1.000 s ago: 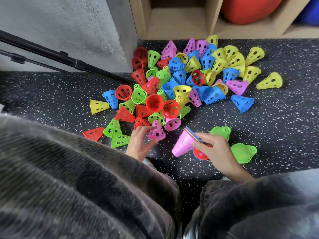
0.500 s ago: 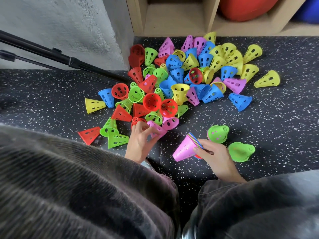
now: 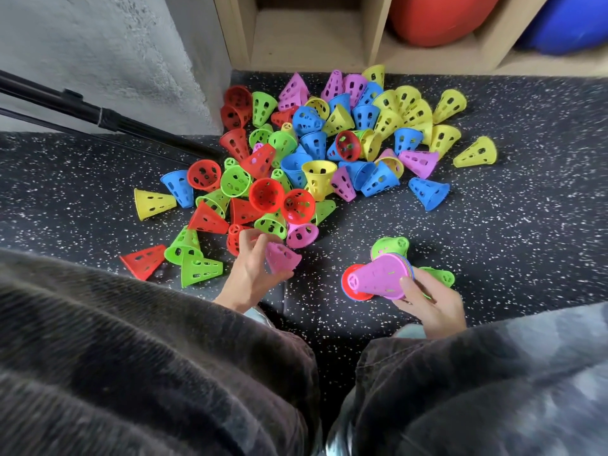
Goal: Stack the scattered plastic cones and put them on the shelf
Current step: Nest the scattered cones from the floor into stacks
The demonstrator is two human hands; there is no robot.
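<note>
Pink cone [image 3: 282, 257] prob. in L grip [image 3: 253, 271]

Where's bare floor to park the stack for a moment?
Bare floor lies right of the lone blue cone, beyond the two green cones near the right hand. A smaller patch sits between the left hand and the held stack. The pile below the shelf is crowded.
</note>
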